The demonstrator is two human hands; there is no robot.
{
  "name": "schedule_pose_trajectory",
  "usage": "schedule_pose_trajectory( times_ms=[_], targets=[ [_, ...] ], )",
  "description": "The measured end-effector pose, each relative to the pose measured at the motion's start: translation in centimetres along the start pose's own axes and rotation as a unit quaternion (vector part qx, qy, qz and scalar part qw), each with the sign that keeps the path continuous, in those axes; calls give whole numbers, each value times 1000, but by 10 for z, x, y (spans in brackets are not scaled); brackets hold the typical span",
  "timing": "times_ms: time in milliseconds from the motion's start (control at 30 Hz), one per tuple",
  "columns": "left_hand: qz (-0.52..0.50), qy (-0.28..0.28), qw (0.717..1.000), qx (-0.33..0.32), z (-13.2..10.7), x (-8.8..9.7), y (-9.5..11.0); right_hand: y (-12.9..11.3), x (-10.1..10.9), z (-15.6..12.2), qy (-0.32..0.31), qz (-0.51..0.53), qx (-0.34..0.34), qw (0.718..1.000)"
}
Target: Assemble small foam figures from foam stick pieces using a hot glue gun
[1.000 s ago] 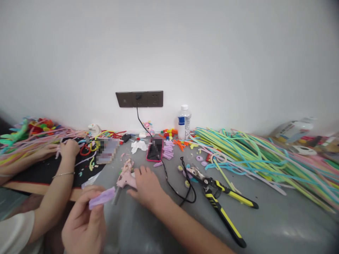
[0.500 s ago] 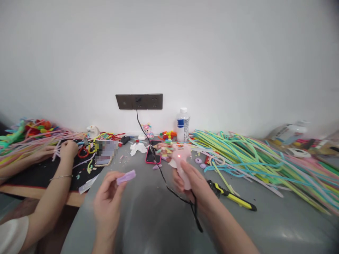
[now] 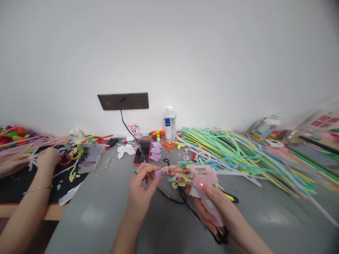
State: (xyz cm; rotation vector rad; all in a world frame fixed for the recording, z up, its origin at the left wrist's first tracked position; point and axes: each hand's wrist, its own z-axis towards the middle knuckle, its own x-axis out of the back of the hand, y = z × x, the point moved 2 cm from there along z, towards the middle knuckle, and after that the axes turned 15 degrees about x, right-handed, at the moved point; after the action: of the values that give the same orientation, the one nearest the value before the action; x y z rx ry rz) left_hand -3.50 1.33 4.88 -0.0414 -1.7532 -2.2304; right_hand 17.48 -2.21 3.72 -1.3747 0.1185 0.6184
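My right hand [image 3: 212,208] is wrapped round the handle of a pale pink hot glue gun [image 3: 205,178]. A red light glows on its body, and bits of coloured fuzz cover its front end. Between the thumb and fingers of my left hand [image 3: 143,187] is a short purple piece of pipe cleaner [image 3: 159,173], right at the gun's nozzle. Whether the two touch, I cannot tell. Several similar purple pieces [image 3: 155,152] lie beside a phone with a pink edge [image 3: 138,160]. A purple ring [image 3: 186,158] rests behind the gun.
Long pipe cleaners [image 3: 227,148] are heaped on the right. A bottle [image 3: 170,123] stands by the wall, with a small pink figure [image 3: 136,131] to its left. The black cord [image 3: 169,199] crosses the table under my hands. At left, a co-worker's hands [image 3: 47,158] work over a black mat.
My left hand has moved right with the purple piece, up to the glue gun's nozzle. The gun has come nearer and lower in view. My view has turned a little to the right.
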Motion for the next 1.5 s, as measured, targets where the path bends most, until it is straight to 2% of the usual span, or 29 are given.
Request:
schedule_pose_trajectory(
  times_ms=[133, 400, 767, 933, 1167, 1333, 1500],
  targets=[
    [5, 1, 1000, -2, -2, -7, -1, 0, 3, -4, -1, -10, -11, 1000],
    [10, 6, 1000, -3, -4, -8, 1, -4, 1, -3, -22, -33, -15, 999],
    [1, 23, 999, 38, -11, -3, -4, -10, 0, -1, -13, -75, -28, 997],
    [-21, 43, 998, 33, -13, 0, -3, -10, 3, 0, -1, -85, -21, 996],
    [-29, 41, 998, 49, -14, 1, -5, -14, 0, -2, 2, -69, -35, 997],
    [-23, 39, 998, 35, -13, 0, -5, -15, -7, -2, -26, -75, -34, 996],
    [-15, 49, 998, 38, -14, 1, -3, -12, -4, -3, -29, -87, -38, 995]
  ],
)
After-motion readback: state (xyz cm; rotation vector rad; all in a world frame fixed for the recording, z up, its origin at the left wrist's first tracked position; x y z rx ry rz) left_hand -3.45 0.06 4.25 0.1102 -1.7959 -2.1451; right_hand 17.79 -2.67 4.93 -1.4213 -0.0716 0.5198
